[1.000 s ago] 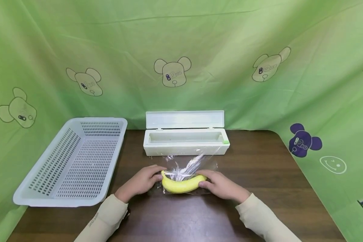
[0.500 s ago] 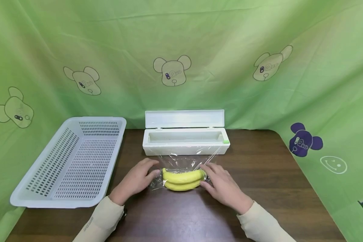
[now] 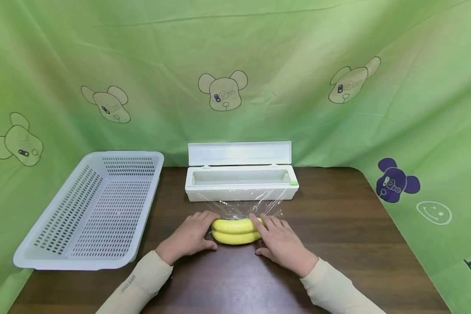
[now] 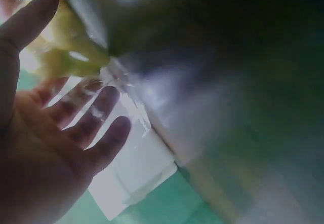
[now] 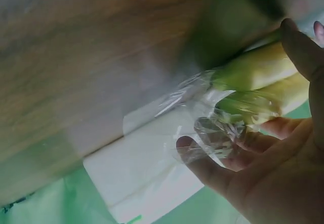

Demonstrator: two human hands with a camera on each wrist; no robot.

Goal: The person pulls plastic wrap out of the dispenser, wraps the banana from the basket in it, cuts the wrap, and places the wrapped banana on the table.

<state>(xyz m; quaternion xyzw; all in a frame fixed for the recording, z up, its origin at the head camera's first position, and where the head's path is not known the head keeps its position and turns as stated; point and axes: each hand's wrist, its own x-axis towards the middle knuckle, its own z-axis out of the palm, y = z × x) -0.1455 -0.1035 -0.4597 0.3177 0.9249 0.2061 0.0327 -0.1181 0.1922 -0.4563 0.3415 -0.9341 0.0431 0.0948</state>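
Two yellow bananas [image 3: 235,237] lie side by side on the brown table, with clear plastic wrap [image 3: 235,209] over them. The film stretches back to a white wrap dispenser box [image 3: 241,194] with its lid raised. At the bananas' left end my left hand [image 3: 191,233] rests with spread fingers against the film, its thumb apart from the others. My right hand [image 3: 284,244] lies at the other end, fingertips over the upper banana. Wrinkled film shows against the straight fingers [image 5: 207,168] in the right wrist view. Both banana ends are partly hidden by the hands in the head view.
A large pale perforated basket [image 3: 145,218] stands on the left of the table [image 3: 345,226]. Behind the table hangs a green curtain [image 3: 282,87] printed with bear heads. The dispenser has a small green piece [image 3: 293,183] at its right end.
One banana showed plainly at first; now two lie side by side. They have moved slightly back toward the dispenser, turning under the film. Both hands have gone from gripping the ends to spread fingers.
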